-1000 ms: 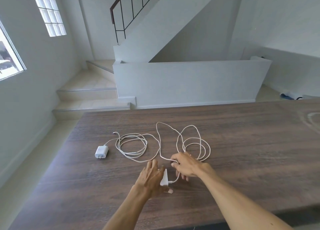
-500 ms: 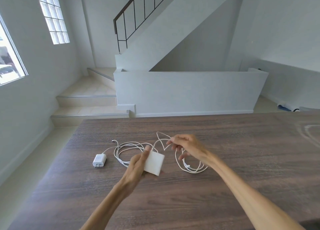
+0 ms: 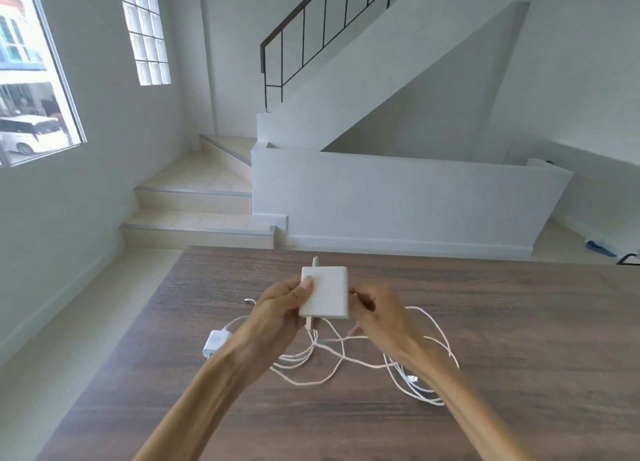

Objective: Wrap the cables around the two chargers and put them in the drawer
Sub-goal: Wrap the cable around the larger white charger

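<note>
A large white square charger is held up above the dark wooden table. My left hand grips its left edge, thumb on its face. My right hand touches its right edge, fingers curled around the white cable, which hangs from the charger's underside and lies in loose loops on the table. A second, small white charger lies flat on the table at the left, partly hidden by my left forearm, with its own thin cable running behind my hand. No drawer is in view.
The table's far edge lies just beyond the charger, its left edge beside my left arm. Past it are tiled steps, a low white wall and a staircase. A blue item lies on the floor at far right.
My left hand has lifted the large charger higher and turned it upright. My right hand came in from the cable loop to the charger's right edge. The view tilted upward.
</note>
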